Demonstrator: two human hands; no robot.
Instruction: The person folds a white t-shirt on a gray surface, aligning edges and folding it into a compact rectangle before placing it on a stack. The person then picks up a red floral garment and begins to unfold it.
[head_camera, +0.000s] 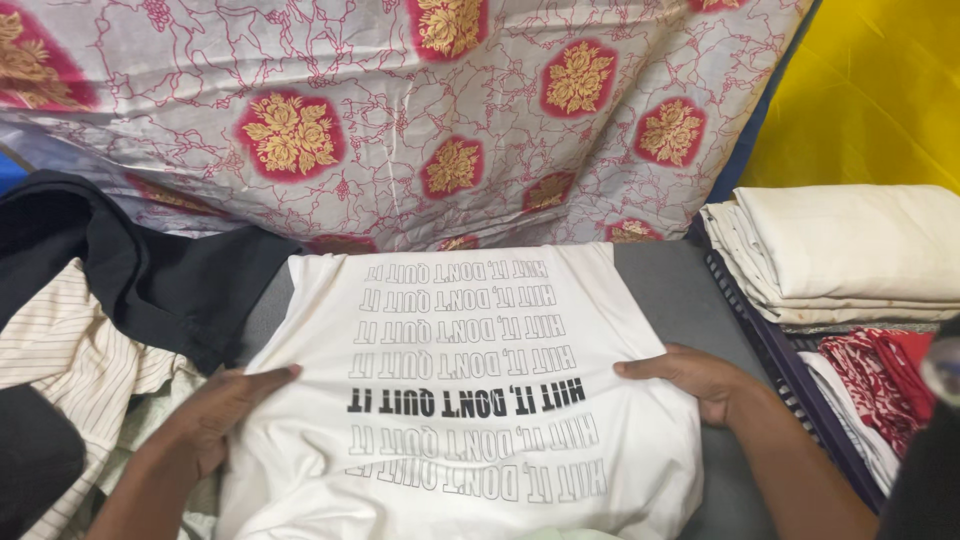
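I see a white T-shirt (470, 390) with rows of printed lettering lying flat on a grey worktop (690, 300). My left hand (215, 415) lies flat on the shirt's left edge, fingers pointing inward; my right hand (690, 380) presses on the right edge, fingers likewise flat. Neither hand pinches cloth. Left of the shirt: a black garment (150, 270) draped over a cream striped cloth (70, 350). Behind the shirt hangs a pale floral sheet (400, 110) with red-and-gold medallions. To the right, a dark crate (775, 365) carries a cream folded stack (850, 250), with a red patterned cloth (885, 385) beside it. Yellow fabric (880, 90) fills the upper right corner.
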